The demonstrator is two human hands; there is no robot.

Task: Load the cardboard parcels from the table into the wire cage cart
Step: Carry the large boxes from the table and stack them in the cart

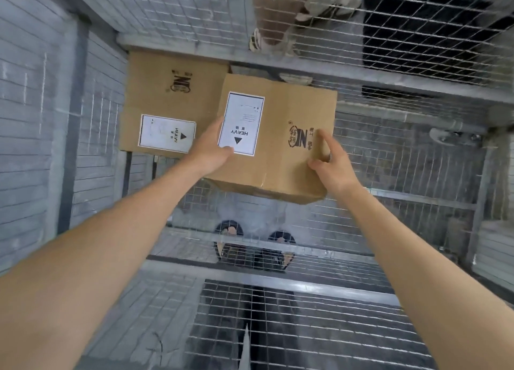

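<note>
Centre frame, the parcel (pixel 281 113) is gripped on both sides inside the wire cage cart (pixel 278 282) — left hand (pixel 211 147) thumb pinching its label edge, right hand (pixel 331 161) curled round the corner. The second parcel (pixel 167 91) lies upper left.

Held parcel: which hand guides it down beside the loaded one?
Likely the right hand: its fingers grip the held parcel on the side over bare cage floor; the left hand is on the side facing the loaded parcel.
</note>
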